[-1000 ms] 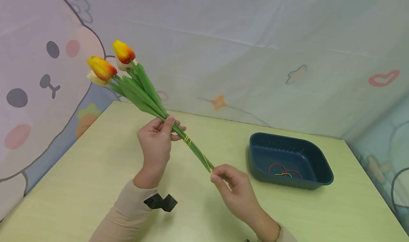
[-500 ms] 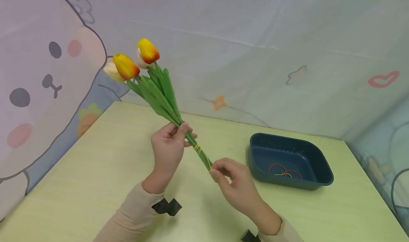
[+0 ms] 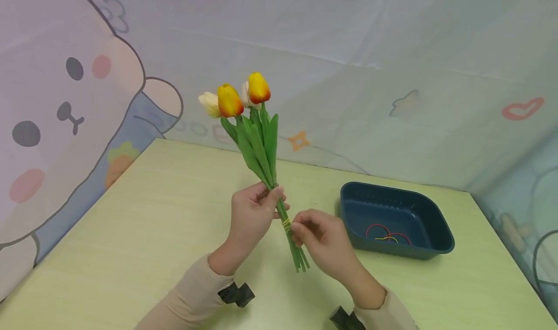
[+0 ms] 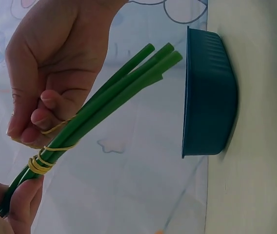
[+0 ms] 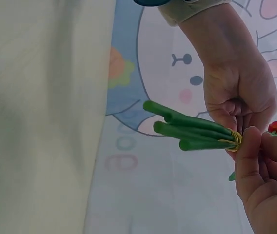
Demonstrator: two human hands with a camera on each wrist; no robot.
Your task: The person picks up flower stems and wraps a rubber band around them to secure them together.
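Note:
A bunch of tulips (image 3: 260,148), several yellow-orange and cream blooms with green leaves, tilts slightly left above the table in the head view. My left hand (image 3: 253,211) grips the stems just below the leaves. Below that grip a yellow rubber band (image 4: 40,165) is wound round the stems, as the left wrist view shows. My right hand (image 3: 324,240) pinches a loop of this band beside the stems. In the right wrist view the cut stem ends (image 5: 192,129) stick out past the band, slightly fanned. The right fingertips partly cover the band there.
A dark blue basin (image 3: 392,250) stands on the pale table (image 3: 131,252), right of my right hand. Red rubber bands (image 3: 378,225) and a yellow one lie inside it. A printed cloth (image 3: 331,78) hangs behind the table.
The bunch has swung from leaning far left to nearly upright as my left hand moved right and down. My right hand, pinching the band, went from the stem ends up to the windings.

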